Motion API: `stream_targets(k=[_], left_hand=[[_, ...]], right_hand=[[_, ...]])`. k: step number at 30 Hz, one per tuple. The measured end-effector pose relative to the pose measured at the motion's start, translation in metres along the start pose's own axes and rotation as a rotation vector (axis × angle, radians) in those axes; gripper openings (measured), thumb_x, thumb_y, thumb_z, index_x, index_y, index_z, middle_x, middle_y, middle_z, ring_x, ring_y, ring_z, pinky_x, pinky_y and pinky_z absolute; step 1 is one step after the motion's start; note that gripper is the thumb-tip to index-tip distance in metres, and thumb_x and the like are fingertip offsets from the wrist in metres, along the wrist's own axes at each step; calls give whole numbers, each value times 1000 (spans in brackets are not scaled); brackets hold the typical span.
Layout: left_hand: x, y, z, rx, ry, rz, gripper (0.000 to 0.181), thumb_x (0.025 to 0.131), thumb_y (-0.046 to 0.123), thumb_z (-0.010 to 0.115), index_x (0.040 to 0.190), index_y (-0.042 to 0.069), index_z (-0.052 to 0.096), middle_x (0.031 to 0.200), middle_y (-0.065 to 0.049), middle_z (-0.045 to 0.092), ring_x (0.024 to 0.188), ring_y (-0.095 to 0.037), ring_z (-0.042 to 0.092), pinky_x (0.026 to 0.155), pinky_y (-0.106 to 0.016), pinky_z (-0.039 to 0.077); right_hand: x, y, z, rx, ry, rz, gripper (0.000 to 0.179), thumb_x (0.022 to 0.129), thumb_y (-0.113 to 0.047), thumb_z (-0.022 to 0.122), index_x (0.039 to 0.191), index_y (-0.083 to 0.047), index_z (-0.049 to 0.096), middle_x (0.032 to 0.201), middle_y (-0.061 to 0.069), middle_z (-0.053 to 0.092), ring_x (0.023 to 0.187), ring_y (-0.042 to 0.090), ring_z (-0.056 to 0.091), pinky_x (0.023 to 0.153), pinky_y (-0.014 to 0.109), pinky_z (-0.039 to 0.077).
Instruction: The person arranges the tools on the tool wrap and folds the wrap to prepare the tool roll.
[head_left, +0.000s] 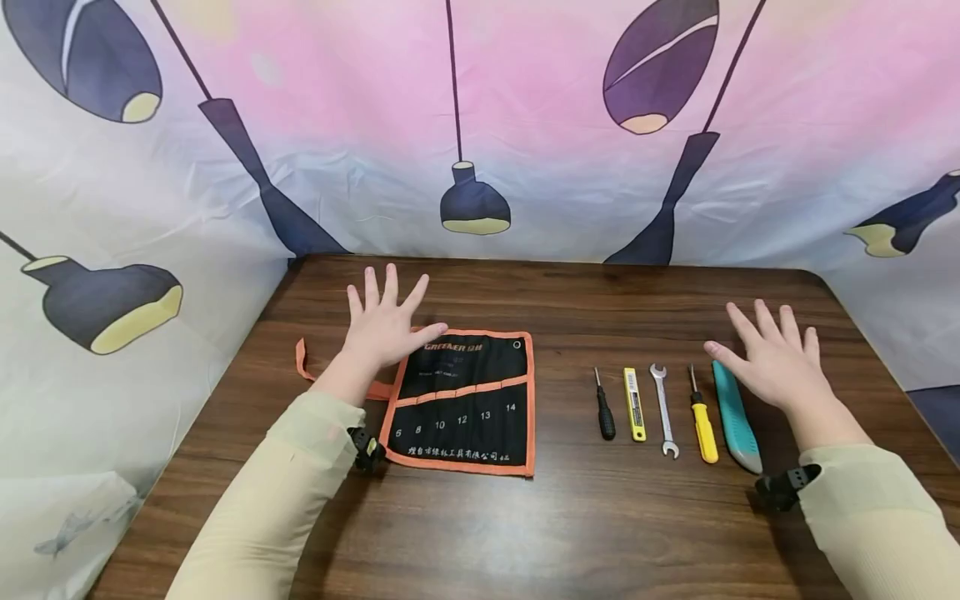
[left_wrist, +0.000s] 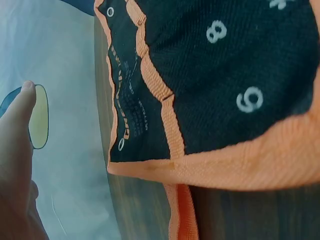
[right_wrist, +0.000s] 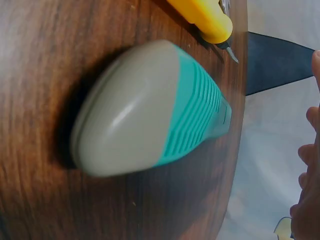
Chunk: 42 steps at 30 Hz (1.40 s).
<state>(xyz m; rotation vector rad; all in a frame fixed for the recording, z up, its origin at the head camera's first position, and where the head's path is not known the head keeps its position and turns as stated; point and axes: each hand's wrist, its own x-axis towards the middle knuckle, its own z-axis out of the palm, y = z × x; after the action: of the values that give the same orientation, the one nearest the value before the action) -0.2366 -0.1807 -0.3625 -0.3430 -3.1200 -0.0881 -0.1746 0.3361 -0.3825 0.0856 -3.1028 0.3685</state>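
Observation:
My left hand [head_left: 382, 325] is spread with straight fingers, its thumb overlapping the upper left corner of a black tool pouch [head_left: 465, 425] with orange edging and numbered pockets. In the left wrist view, pockets 6 and 8 show close up and the pouch [left_wrist: 210, 90] lies flat. My right hand [head_left: 780, 367], fingers spread too, is above a teal and grey handled tool [head_left: 737, 421] and overlaps its upper end. That tool's rounded grey end [right_wrist: 125, 115] fills the middle of the right wrist view. Neither hand holds anything.
Left of the teal tool lie a yellow-handled screwdriver [head_left: 703, 433], an open-ended wrench [head_left: 663, 410], a yellow flat-bodied tool [head_left: 634, 404] and a small black screwdriver [head_left: 605, 417] in a row. An orange strap [head_left: 302, 358] trails left from the pouch. A printed cloth [head_left: 360, 100] hangs behind the wooden table [head_left: 570, 533].

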Motion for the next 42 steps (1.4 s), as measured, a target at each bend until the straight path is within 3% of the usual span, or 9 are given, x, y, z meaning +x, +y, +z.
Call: stream_targets(k=[8,13,19,23,42], left_hand=[[-3,3,2,20,5,25,92,77,84,22,151,33,1,154,-19,-12,135,-38,-24,106,-57,-8],[-5,3,0,2,24,41,94,77,84,24,152,30,4,154,-19,-9,137,-36,-21,107,-54,-7],[-7,4,0,1,49,50,93,79,82,31,152,28,11,154,-20,7,139,-39,5,107,-55,6],[-9,5,2,-12,54,44,94,79,81,34,152,26,11,152,-20,13,136,-41,14,105,-56,14],[-21,12,16,-201,-23,93,97,77,76,47,152,26,10,146,-17,28,128,-41,24,97,-57,21]], right_hand=[[-3,-1,-1,17,-8,0,83,92,-62,35,151,-12,3,150,31,2,133,52,-10,97,70,-2],[-5,2,-2,13,-11,2,83,93,-61,34,151,-11,2,149,32,3,133,52,-9,95,71,3],[-6,2,-1,5,-34,-1,83,94,-61,32,151,-10,1,149,31,4,132,54,-3,92,72,9],[-7,2,1,10,-37,8,83,93,-61,33,151,-10,1,149,31,6,131,56,3,90,72,11],[-25,11,17,47,-18,38,86,92,-60,40,150,-5,10,135,39,25,114,62,22,83,70,19]])
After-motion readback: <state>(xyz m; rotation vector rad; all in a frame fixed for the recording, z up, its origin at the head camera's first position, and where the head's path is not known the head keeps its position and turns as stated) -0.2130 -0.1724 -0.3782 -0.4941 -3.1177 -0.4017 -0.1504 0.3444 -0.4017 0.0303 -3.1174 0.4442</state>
